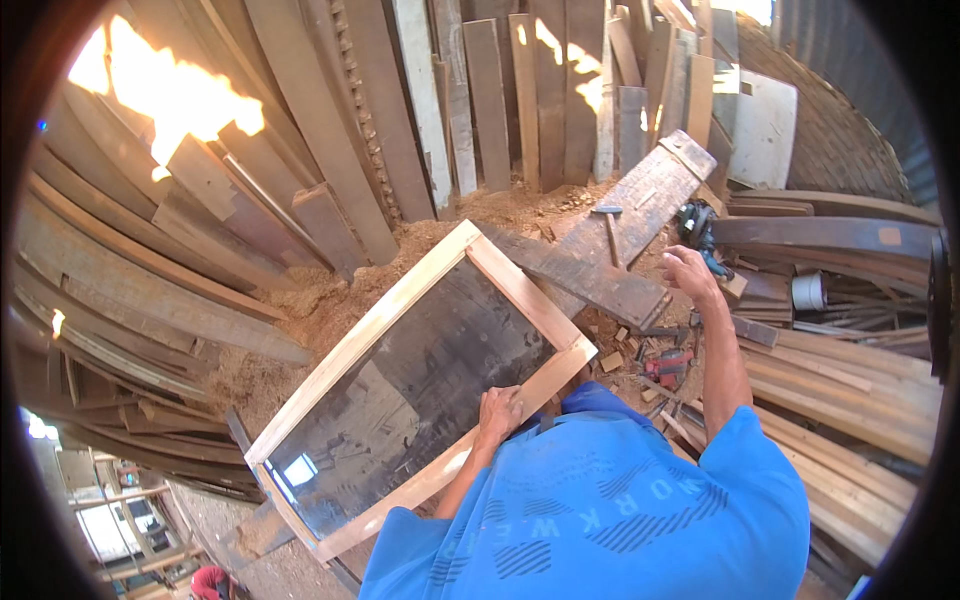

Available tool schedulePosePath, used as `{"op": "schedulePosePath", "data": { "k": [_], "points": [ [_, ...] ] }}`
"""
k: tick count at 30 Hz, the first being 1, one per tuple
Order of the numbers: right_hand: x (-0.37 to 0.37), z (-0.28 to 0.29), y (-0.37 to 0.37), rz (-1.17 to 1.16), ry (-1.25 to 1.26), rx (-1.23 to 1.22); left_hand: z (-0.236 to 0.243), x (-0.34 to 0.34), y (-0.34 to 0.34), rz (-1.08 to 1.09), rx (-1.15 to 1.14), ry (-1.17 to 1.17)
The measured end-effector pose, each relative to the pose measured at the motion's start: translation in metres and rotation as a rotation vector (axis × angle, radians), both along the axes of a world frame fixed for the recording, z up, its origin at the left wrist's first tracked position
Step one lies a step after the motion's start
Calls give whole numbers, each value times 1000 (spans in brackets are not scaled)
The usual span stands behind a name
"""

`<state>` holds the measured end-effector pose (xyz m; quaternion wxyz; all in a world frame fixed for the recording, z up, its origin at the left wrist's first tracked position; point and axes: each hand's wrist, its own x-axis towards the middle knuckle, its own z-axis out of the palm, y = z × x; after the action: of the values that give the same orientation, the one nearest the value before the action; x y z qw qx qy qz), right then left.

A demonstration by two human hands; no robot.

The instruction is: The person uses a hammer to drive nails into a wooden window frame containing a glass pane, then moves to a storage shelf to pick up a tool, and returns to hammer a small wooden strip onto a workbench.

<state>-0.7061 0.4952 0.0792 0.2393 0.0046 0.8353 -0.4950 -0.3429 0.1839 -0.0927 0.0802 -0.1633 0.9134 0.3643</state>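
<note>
A wooden frame with a dark, reflective glass-like pane lies tilted in front of my body. My left hand grips its near rail, knuckles up and fingers bent over the wood. To the right, my right hand is raised with loosely bent fingers apart, and nothing shows in it. Just beyond that hand, a hammer rests on a worn plank bench. A dark green power tool sits beside the bench, close to my right hand. The frame's underside is hidden.
Tall boards lean along the back and left. Sawdust covers the ground behind the frame. Stacked planks lie at right, near a white bucket. A red tool lies among offcuts. Someone in red is at lower left.
</note>
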Motion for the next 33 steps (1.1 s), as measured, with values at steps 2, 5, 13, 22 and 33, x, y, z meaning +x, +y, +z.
{"op": "schedulePosePath", "data": {
  "k": [2,5,13,22,33],
  "points": [
    [-24,10,-23,251,159,172,2,-7,7,96,-37,-97],
    [-57,6,-66,590,106,305,1,-18,14,236,-54,-205],
    [-53,-42,-164,1039,-147,664,2,-46,30,469,-146,-313],
    [-43,-59,-161,1004,-54,533,-7,-49,32,581,-137,-318],
    [-2,-47,-79,913,21,542,-7,-47,27,516,-100,-301]
  ]
}}
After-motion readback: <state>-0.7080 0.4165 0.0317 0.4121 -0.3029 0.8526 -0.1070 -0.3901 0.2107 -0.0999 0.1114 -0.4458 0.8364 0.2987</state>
